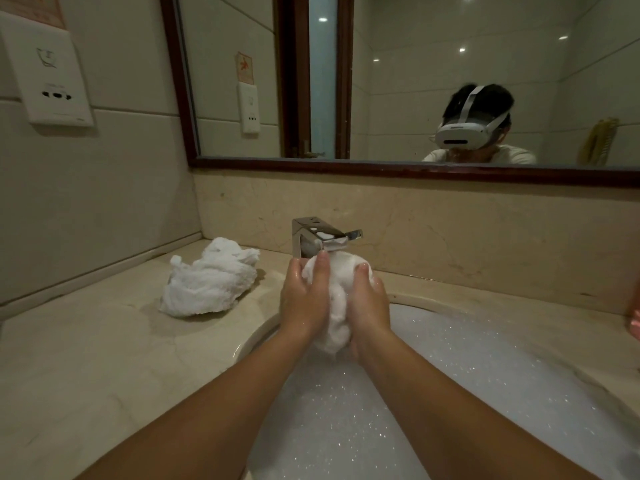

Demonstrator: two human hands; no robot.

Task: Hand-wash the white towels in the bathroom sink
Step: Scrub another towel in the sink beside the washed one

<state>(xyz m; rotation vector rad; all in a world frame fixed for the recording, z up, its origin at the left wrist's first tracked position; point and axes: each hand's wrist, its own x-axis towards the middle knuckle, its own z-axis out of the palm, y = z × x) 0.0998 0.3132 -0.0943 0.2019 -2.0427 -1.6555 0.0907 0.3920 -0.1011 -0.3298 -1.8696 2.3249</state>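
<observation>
As both forearms reach in from the near edge and converge over the basin, the hands meet just in front of the tap. Left hand (303, 299): wet, back toward the camera, fingers curled round the left side of a bunched white towel (334, 306), thumb laid up across its top. Right hand (369, 306): mirrors it, fingers wrapped round the right side, thumb pressed into the upper edge. Both grips close; wrists nearly level, palms facing one another.

Held towel: squeezed into a tight, lumpy wad between the palms, sodden, coated in foam, a tail hanging below the hands. It is held above the water, over the far-left part of the bowl.

Sink (256, 337): oval, pale rim, set into a beige marble counter (86, 358). Filled with milky, sudsy water (450, 393) dotted with fine bubbles.

Chrome faucet (311, 237): square-bodied, directly behind the hands, suds smeared on its lever. Whether it runs, cannot tell.

Second white towel (207, 278): crumpled heap on the counter left of the faucet, well apart from the hands, near the corner.

Beyond: marble backsplash (485, 237), then a dark-wood-framed mirror (415, 81) reflecting a person wearing a white headset. White socket plate (52, 74) on the left tiled wall.
</observation>
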